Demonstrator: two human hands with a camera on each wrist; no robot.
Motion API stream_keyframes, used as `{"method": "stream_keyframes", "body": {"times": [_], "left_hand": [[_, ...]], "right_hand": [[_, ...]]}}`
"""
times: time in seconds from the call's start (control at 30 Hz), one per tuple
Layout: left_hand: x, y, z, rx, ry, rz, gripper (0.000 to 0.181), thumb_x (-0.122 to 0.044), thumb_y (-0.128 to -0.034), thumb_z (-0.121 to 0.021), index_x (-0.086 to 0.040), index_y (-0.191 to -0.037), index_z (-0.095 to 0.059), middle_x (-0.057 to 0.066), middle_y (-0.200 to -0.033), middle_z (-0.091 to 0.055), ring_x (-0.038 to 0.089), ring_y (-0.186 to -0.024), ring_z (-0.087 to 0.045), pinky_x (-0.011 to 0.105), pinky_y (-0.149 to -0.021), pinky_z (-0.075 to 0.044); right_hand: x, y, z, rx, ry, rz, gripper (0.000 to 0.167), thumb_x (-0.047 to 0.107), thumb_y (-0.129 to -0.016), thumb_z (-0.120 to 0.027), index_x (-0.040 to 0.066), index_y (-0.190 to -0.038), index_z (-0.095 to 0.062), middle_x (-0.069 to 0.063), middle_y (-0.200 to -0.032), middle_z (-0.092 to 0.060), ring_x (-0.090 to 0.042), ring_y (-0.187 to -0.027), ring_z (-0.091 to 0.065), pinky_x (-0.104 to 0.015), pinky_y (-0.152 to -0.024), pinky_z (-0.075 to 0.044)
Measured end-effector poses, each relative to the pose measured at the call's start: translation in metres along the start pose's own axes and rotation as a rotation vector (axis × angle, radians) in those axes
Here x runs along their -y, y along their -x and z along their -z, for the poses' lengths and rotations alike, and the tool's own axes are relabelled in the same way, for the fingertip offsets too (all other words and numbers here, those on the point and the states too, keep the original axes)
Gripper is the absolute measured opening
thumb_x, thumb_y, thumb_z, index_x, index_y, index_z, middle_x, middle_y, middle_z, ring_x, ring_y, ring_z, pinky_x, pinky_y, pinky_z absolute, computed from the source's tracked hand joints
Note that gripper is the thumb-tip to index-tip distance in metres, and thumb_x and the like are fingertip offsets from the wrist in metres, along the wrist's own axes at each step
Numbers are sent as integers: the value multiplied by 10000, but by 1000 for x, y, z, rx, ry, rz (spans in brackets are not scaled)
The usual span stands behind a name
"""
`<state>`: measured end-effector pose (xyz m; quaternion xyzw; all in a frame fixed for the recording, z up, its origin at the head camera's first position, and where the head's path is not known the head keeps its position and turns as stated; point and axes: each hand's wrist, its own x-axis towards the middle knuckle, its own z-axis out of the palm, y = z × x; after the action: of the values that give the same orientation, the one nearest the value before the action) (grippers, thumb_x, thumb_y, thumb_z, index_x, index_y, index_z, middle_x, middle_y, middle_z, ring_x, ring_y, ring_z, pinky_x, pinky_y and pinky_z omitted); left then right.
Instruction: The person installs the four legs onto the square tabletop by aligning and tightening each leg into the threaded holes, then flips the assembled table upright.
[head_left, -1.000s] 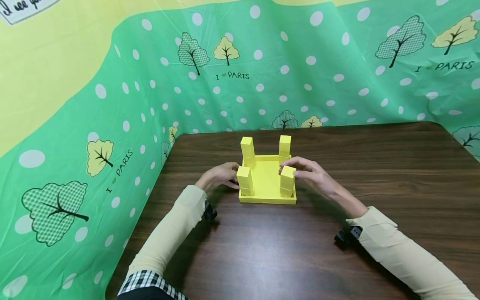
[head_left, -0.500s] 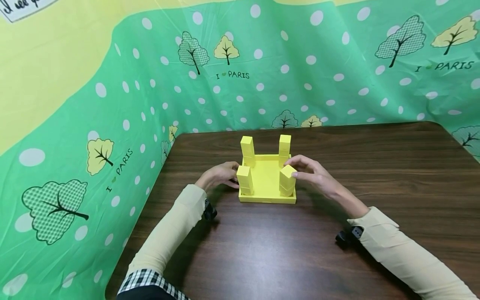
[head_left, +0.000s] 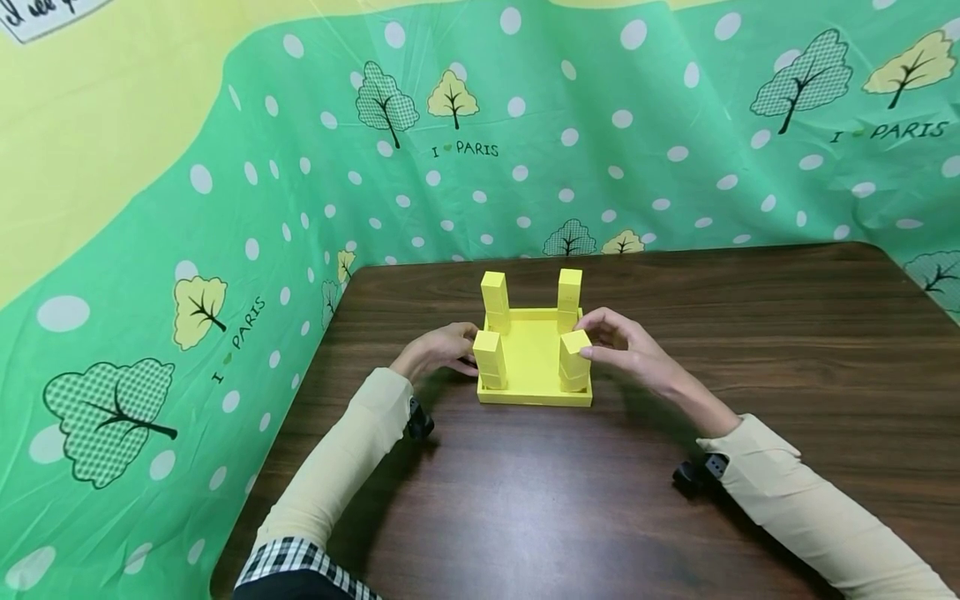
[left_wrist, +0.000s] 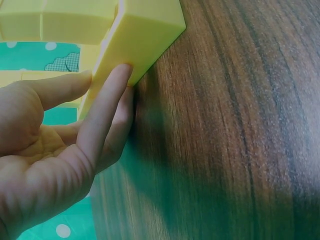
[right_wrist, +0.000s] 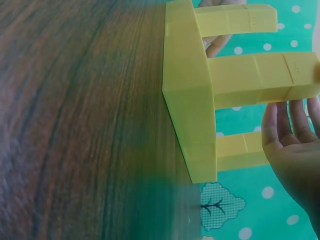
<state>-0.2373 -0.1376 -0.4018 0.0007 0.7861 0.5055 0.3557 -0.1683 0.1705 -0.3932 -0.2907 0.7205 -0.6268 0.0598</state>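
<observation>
A shallow yellow tray (head_left: 534, 399) lies on the table, with a square stack of yellow blocks upright in each corner. At the near right stack, my right hand (head_left: 628, 350) pinches the top yellow block (head_left: 574, 343) between thumb and fingers. The right wrist view shows the fingertips (right_wrist: 295, 107) along one side of that block; the thumb is mostly cut off. My left hand (head_left: 442, 347) rests against the tray's left side, its fingertips partly hidden behind the near left stack (head_left: 491, 362). In the left wrist view, nearly straight fingers (left_wrist: 107, 107) touch the tray's outer wall.
The far left stack (head_left: 495, 302) and far right stack (head_left: 569, 298) stand close to the right fingers' level. Dark wooden tabletop (head_left: 525, 500) surrounds the tray. A green dotted curtain (head_left: 465, 192) hangs behind and to the left.
The right thumb and fingers have shifted slightly around the near right stack, and its top block has turned a little. The left hand and tray have hardly moved.
</observation>
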Motion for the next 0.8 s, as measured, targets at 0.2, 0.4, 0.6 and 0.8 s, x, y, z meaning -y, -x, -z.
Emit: {"method": "stream_keyframes", "body": {"times": [0.2, 0.4, 0.6, 0.8], "left_hand": [[0, 1, 0, -1, 4, -2, 306, 60, -968, -373, 13, -1265, -429, 158, -1033, -537, 223, -866, -584, 337, -796, -599], [0, 0, 0, 1, 7, -11, 319, 59, -963, -345, 21, -1269, -426, 156, -1046, -527, 218, -865, -576, 340, -799, -599], [2, -2, 1, 3, 14, -16, 326, 53, -967, -317, 20, -1273, -423, 168, -1077, -519, 223, -872, -566, 341, -798, -599], [2, -2, 0, -1, 6, -15, 321, 52, -967, -327, 15, -1271, -423, 165, -1076, -508, 220, -868, -556, 336, -797, -599]], "right_hand": [[-1, 1, 0, -19, 19, -21, 272, 25, -900, -629, -29, -1139, -511, -71, -1044, -560, -169, -916, -592, -226, -765, -543], [0, 1, -1, -40, 24, -21, 282, 8, -881, -654, -42, -1117, -509, -83, -1064, -546, -182, -933, -606, -230, -777, -558], [1, 2, -2, -52, 6, -33, 300, 15, -867, -678, -29, -1107, -503, -89, -1073, -542, -216, -922, -613, -237, -775, -569], [1, 3, -2, -52, 25, -36, 312, 27, -882, -666, -28, -1138, -498, -99, -1111, -532, -208, -956, -602, -226, -804, -557]]}}
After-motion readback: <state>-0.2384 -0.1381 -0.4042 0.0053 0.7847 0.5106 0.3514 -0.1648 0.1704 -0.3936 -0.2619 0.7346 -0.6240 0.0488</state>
